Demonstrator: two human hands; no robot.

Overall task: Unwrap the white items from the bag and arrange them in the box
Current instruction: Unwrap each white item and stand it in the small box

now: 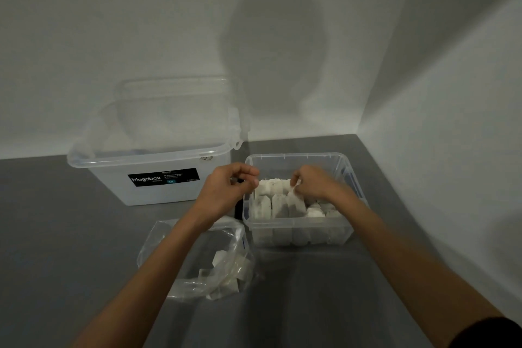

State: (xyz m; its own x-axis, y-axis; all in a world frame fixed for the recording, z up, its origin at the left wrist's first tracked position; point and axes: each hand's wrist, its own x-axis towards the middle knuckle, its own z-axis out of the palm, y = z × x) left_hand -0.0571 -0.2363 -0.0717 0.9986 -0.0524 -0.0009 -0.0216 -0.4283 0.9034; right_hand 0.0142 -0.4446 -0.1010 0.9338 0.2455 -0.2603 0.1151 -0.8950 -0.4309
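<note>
— Rows of white items (285,202) could topple from here, couldn't they?
— I'd judge so. They stand on end, packed close in the clear box (299,156) near the table's (56,234) back right corner. The right hand (313,182) is down among them, its grip pinching the top of one. Pushed in crooked, that one could knock its neighbours flat or crush a soft edge.
— How do they look?
— Small, pale and blocky, a little blurred. They fill most of the box.
— And the left hand (228,186)?
— At the box's left rim, fingers curled. Whether that grip holds a wrapper I cannot tell. More of them lie in the clear bag (158,246) left of the box, toward the front edge. A big labelled tub (158,195) stands along the back edge.
</note>
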